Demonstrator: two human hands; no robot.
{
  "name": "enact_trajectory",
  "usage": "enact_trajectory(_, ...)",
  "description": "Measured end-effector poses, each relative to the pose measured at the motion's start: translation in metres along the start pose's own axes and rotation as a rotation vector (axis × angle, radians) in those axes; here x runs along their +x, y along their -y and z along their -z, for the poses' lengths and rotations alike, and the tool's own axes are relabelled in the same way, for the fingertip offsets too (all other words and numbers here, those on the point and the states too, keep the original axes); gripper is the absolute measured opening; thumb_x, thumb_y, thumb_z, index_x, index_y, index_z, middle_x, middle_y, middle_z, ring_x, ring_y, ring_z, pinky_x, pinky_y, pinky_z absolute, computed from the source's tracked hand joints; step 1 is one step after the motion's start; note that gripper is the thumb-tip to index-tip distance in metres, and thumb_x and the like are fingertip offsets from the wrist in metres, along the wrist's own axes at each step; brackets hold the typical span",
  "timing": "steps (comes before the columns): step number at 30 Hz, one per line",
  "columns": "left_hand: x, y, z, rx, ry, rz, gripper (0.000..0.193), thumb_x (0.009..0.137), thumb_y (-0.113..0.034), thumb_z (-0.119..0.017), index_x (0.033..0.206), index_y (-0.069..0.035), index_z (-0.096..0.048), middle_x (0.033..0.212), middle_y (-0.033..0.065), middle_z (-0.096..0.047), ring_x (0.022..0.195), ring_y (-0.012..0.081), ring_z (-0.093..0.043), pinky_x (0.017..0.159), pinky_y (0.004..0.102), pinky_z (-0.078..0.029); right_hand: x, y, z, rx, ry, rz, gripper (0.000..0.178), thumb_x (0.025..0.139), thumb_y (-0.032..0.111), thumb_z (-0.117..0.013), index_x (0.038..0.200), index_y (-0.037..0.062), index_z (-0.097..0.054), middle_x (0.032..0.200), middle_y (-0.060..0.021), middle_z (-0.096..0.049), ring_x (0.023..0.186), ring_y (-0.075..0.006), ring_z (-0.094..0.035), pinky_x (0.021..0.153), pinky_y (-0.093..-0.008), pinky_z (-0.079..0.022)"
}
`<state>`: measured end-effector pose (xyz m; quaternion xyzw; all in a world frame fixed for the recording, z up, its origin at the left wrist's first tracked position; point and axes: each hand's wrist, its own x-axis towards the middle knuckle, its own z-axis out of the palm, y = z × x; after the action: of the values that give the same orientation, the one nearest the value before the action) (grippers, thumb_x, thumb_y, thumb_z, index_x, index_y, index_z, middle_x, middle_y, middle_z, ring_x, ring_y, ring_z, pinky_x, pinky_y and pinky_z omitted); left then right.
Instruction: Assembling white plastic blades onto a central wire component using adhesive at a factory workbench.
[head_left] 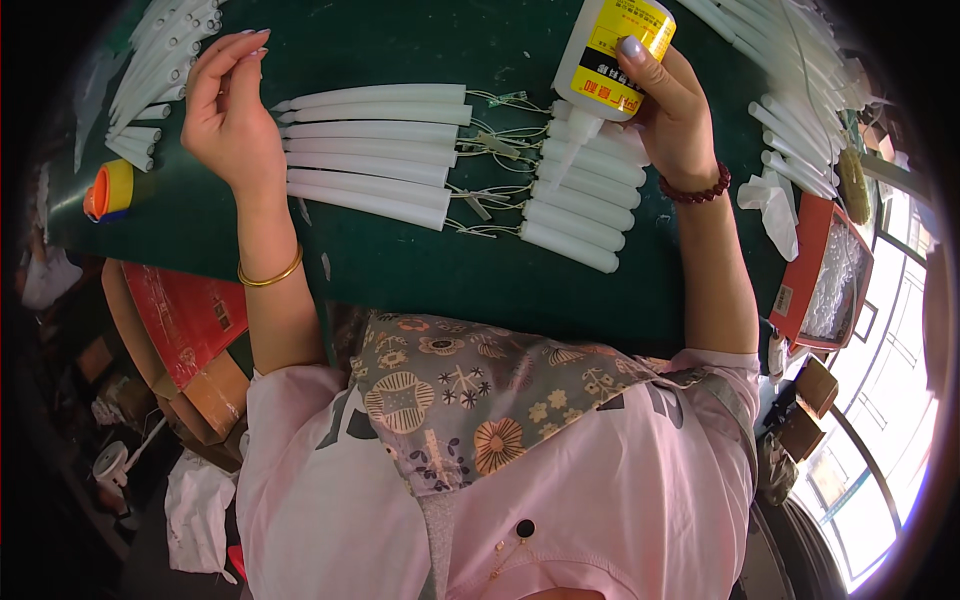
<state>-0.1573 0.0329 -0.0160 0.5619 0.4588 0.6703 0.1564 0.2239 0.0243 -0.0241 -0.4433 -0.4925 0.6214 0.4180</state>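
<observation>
My right hand [675, 115] grips a white squeeze glue bottle [585, 55] with a yellow and black label, tipped nozzle-down. Its nozzle is over a row of short white tubes [575, 235]; I cannot tell whether the tip touches them. Thin wires with small circuit pieces [495, 145] link these tubes to a row of long white candle-shaped sticks [375, 155], whose pointed ends face left. Beside those points, my left hand [235, 120] is raised with fingers bent and tips close together. Anything between those fingertips is too small or hidden to make out.
A bundle of white tubes [165, 65] lies at the far left, with an orange and yellow tape roll [112, 190] nearer. More white tubes [800, 140], crumpled tissue [770, 212] and a red box with clear plastic wrap [805, 275] are at right. Cardboard boxes [190, 330] stand below left.
</observation>
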Motion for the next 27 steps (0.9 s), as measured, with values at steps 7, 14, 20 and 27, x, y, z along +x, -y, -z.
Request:
enact_trajectory(7, 0.0, -0.001, 0.0, 0.004, -0.005, 0.012, 0.015, 0.094, 0.009, -0.065, 0.1, 0.002, -0.078, 0.111, 0.0079, -0.073, 0.095, 0.0133, -0.07, 0.085, 0.024, -0.057, 0.002, -0.001, 0.001, -0.018, -0.01, 0.016, 0.058, 0.104, 0.051, -0.063, 0.131, -0.0003, -0.058, 0.113, -0.0118, -0.071, 0.097, -0.0173, -0.073, 0.07, -0.0281, -0.058)
enact_trajectory(14, -0.001, -0.001, 0.0, 0.013, -0.004, 0.01, 0.015, 0.094, 0.009, -0.065, 0.099, 0.003, -0.078, 0.111, 0.0081, -0.073, 0.095, 0.0134, -0.07, 0.085, 0.024, -0.057, 0.01, 0.013, 0.003, -0.04, -0.037, 0.043, 0.054, 0.105, 0.05, -0.061, 0.129, 0.0022, -0.061, 0.11, -0.0093, -0.072, 0.094, -0.0154, -0.072, 0.067, -0.0247, -0.053)
enact_trajectory(20, -0.001, 0.0, -0.001, 0.005, 0.001, -0.001, 0.015, 0.094, 0.009, -0.065, 0.099, 0.003, -0.078, 0.111, 0.0088, -0.074, 0.095, 0.0135, -0.07, 0.086, 0.0242, -0.058, 0.012, 0.025, -0.022, 0.196, 0.001, 0.06, 0.047, 0.104, 0.042, -0.067, 0.128, 0.0023, -0.059, 0.105, -0.0089, -0.073, 0.082, -0.0122, -0.07, 0.069, -0.0214, -0.055)
enact_trajectory(27, -0.001, 0.001, -0.001, 0.019, 0.0, 0.0, 0.016, 0.092, 0.011, -0.066, 0.099, 0.003, -0.078, 0.11, 0.0091, -0.074, 0.095, 0.0136, -0.069, 0.086, 0.0243, -0.057, 0.017, 0.002, 0.005, -0.097, -0.052, 0.02, 0.059, 0.102, 0.057, -0.063, 0.129, 0.0046, -0.061, 0.108, -0.0073, -0.071, 0.09, -0.0117, -0.07, 0.065, -0.0239, -0.052)
